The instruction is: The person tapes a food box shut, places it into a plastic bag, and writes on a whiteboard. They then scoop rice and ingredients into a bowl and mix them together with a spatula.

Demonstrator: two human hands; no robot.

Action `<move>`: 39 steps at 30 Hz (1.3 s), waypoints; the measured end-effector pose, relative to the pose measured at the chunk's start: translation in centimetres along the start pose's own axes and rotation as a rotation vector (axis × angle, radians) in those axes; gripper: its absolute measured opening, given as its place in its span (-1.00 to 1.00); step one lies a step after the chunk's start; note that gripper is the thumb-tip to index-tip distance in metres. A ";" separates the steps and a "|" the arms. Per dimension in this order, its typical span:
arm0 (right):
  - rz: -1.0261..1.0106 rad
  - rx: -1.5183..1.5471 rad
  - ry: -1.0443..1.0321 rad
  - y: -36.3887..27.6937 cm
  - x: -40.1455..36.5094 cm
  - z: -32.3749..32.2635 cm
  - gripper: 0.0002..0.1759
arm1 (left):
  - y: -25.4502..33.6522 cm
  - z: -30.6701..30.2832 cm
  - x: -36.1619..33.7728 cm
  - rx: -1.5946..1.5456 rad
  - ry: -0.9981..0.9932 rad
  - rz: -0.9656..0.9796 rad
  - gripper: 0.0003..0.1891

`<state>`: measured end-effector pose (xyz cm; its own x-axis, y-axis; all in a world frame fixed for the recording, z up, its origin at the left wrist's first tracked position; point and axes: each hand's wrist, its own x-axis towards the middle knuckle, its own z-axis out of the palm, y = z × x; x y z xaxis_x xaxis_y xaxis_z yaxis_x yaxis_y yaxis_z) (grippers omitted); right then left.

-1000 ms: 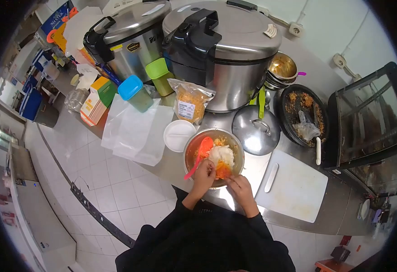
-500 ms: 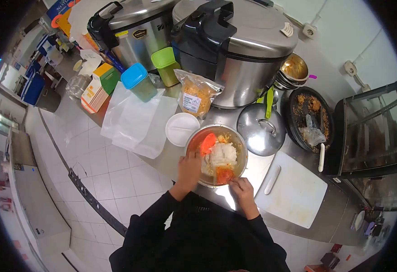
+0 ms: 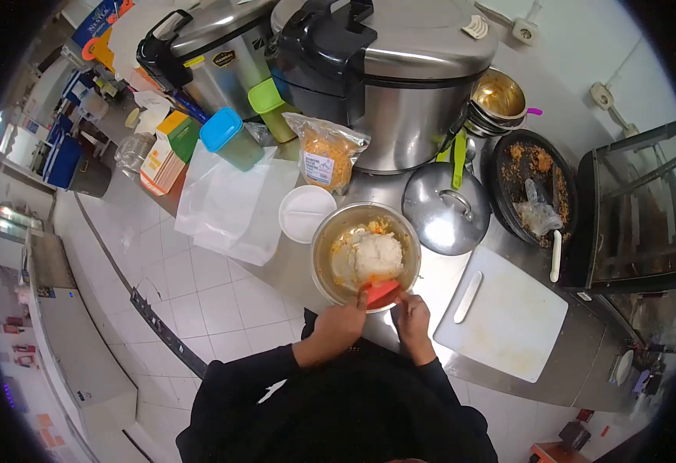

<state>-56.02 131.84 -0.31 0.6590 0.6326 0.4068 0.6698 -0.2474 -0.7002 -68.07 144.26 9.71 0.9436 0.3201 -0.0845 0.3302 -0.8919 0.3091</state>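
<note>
A steel bowl [image 3: 320, 272] holds a pale lump of rice or mash [image 3: 379, 257] with orange and yellow bits around it. My left hand [image 3: 339, 330] is closed around a red spatula [image 3: 382, 293], its blade at the near side of the bowl. My right hand [image 3: 413, 318] pinches at the bowl's near right rim. The small see-through, orange-smeared container that it held in the earlier view is mostly hidden behind the spatula blade now.
Around the bowl are a white lid [image 3: 307, 214], a bag of orange flakes [image 3: 327, 154], a steel pot lid [image 3: 447, 210] and a white cutting board [image 3: 511, 316]. Large cookers [image 3: 419, 116] stand behind. A dark mortar [image 3: 514, 181] lies right, near a glass cabinet [image 3: 635, 208].
My left hand has moved the red spatula from the bowl's upper left to its near right side, against what my right hand holds. The view has shifted slightly.
</note>
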 end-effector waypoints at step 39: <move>-0.597 -0.809 -0.989 -5.1 8.8 1.6 -0.89 | -9.4 -1.3 3.2 -0.376 -0.175 -0.159 -0.78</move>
<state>-54.13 139.85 5.88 -0.0732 0.9534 -0.2928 0.9902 0.1044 0.0923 -68.18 154.12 7.79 0.8822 0.3559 -0.3083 0.4707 -0.6474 0.5995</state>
